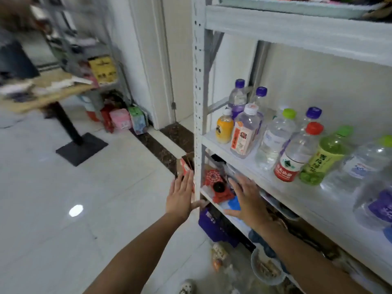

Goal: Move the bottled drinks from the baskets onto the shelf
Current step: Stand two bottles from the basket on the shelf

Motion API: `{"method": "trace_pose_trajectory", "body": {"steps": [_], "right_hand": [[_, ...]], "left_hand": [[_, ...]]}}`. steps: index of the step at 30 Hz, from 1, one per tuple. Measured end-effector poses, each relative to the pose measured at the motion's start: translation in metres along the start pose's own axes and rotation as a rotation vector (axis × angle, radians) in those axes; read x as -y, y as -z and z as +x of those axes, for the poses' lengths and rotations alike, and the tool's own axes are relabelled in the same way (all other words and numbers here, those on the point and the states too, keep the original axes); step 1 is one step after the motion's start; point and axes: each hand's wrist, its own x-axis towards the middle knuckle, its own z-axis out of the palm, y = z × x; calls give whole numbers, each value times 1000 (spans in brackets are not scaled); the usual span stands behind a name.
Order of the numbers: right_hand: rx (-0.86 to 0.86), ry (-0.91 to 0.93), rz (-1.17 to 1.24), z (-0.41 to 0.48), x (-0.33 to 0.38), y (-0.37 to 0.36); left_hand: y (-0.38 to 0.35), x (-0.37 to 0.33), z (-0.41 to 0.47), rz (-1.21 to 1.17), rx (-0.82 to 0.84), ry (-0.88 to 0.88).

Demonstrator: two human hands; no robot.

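A glossy white tiled floor [63, 209] reflects one bright spot of light [76, 210]. A dark brown marble strip [161, 149] borders the floor below a white door frame [152, 60]. At left, blurred, a wooden table [53, 92] stands on a black pedestal with a flat square base [81, 148]. Behind it is a grey metal rack [84, 39]. At right, a white metal shelf unit [198, 81] with a perforated upright stands against a cream wall [318, 85].
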Motion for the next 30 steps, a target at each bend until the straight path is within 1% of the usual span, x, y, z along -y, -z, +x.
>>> {"method": "trace_pose_trajectory", "body": {"steps": [3,6,9,12,14,16,19,21,24,27,30], "right_hand": [[68,162,39,30,65,-15],[146,363,110,41,150,-29],[185,604,158,33,242,-43],[241,836,180,2,335,-48],[263,925,193,-20,375,-47],[297,1067,197,-57,422,-50],[366,1215,186,-118,476,-56],[400,1305,152,-158,501,-62],[453,1429,101,-209,526,-72],[502,1496,79,-253,540,-81],[549,1458,50,-290,547,-92]], "left_hand": [[16,52,-65,43,-46,274],[37,103,-146,106,-83,548],[60,142,-232,112,-143,804],[77,157,-325,109,-219,1022],[82,161,-368,99,-221,1118],[84,158,-431,100,-224,1248],[78,149,-518,70,-237,1395],[71,138,-566,38,-254,1490],[61,118,-624,2,-219,1627],[47,98,-668,-30,-184,1699],[34,81,-700,-80,-169,1732]]}}
